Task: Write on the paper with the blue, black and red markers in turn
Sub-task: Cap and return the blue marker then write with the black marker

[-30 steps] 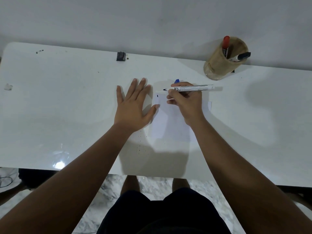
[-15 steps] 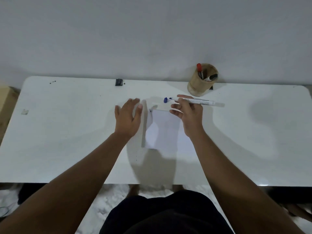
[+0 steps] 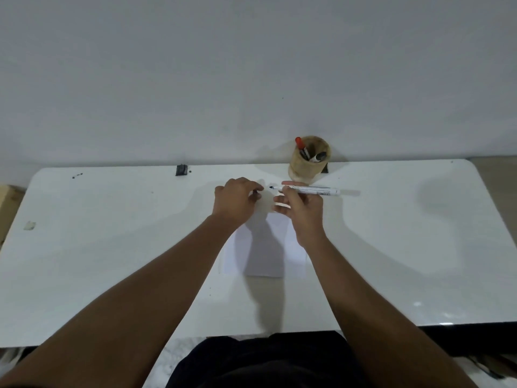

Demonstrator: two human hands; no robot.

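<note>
A white sheet of paper (image 3: 264, 256) lies on the white table (image 3: 112, 247) between my forearms. My right hand (image 3: 300, 208) holds the blue marker (image 3: 313, 190) level above the paper's far end, its uncapped tip pointing left. My left hand (image 3: 237, 198) is curled just left of that tip, fingertips pinched on a small dark piece that looks like the marker's cap (image 3: 256, 193). A tan holder (image 3: 309, 165) at the back holds the red marker (image 3: 300, 145) and the black marker (image 3: 319, 156).
A small black block (image 3: 181, 170) sits at the table's back edge by the grey wall. A scrap of tape (image 3: 29, 225) lies near the left edge, and dark specks (image 3: 77, 176) mark the back left corner. My legs are below the front edge.
My head rose and the view pulled back. My left hand left the paper, moved toward the marker tip and closed; the cap no longer lies on the table. The right hand keeps the marker.
</note>
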